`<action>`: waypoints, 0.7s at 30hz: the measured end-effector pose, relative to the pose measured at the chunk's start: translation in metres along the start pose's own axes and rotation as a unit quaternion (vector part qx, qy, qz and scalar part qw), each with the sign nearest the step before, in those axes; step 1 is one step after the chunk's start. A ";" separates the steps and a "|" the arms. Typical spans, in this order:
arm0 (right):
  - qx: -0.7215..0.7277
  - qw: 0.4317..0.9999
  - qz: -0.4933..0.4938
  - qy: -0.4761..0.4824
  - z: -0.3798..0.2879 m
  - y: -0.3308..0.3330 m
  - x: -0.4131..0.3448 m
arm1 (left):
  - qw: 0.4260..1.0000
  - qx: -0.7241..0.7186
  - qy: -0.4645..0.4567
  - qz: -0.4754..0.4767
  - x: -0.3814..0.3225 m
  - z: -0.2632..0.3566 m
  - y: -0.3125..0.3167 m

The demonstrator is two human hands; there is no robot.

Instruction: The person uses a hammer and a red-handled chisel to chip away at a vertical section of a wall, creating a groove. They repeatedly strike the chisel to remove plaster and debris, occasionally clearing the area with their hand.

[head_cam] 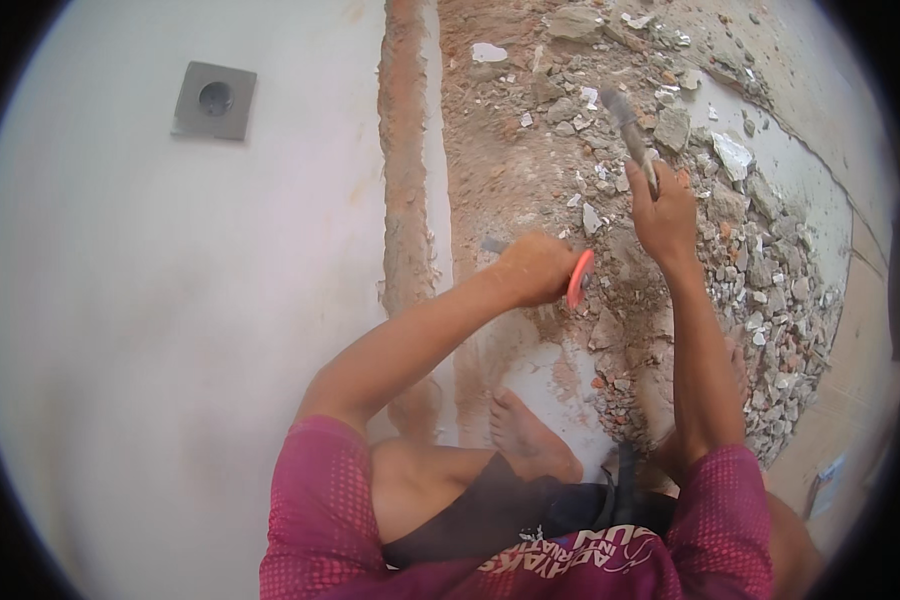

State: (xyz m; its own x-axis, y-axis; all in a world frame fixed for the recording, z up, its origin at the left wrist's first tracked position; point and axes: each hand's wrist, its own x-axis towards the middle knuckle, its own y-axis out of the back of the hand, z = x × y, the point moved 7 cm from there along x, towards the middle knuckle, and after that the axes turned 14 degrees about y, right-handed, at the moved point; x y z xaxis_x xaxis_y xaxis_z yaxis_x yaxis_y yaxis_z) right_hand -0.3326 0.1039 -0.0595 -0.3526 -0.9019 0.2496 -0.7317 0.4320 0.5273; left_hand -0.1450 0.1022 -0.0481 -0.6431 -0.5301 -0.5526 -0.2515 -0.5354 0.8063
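My left hand (pixel 538 268) is closed around a chisel (pixel 494 245), whose flat metal end points left toward the wall. A round red hand guard (pixel 580 279) shows at the other side of the fist. Farther up and to the right, my right hand (pixel 666 214) grips a hammer (pixel 630 129) by its handle, its head away from me and above the rubble. A long chiselled groove (pixel 405 195) with rough brown sides runs along the white wall (pixel 292 225), left of the chisel. The hammer and chisel are apart.
Broken plaster and masonry rubble (pixel 776 277) lies thickly to the right, with loose white flakes among it. A grey wall socket (pixel 215 100) sits at the upper left. My bare foot (pixel 529 435) rests below my hands. Cardboard-like sheeting (pixel 844 375) lies along the right edge.
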 end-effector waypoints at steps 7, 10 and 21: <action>-0.240 0.936 -0.224 0.125 -0.006 -0.013 0.007 | 0.997 -0.006 -0.078 -0.020 -0.029 0.017 -0.066; -0.286 0.883 -0.313 0.203 0.004 -0.005 0.025 | 0.995 0.014 -0.095 -0.031 -0.031 0.029 -0.073; -0.055 0.724 -0.686 -0.029 -0.127 0.068 0.011 | 0.952 -0.003 -0.172 0.254 -0.086 0.109 0.043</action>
State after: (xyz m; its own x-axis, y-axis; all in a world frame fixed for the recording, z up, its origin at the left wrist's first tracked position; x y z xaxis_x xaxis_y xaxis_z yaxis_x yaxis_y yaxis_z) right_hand -0.3124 0.1232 0.0823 0.6364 -0.4782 -0.6053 -0.3663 -0.8779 0.3085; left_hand -0.1795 0.1962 0.0573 -0.8794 -0.4760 0.0111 0.1593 -0.2722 0.9490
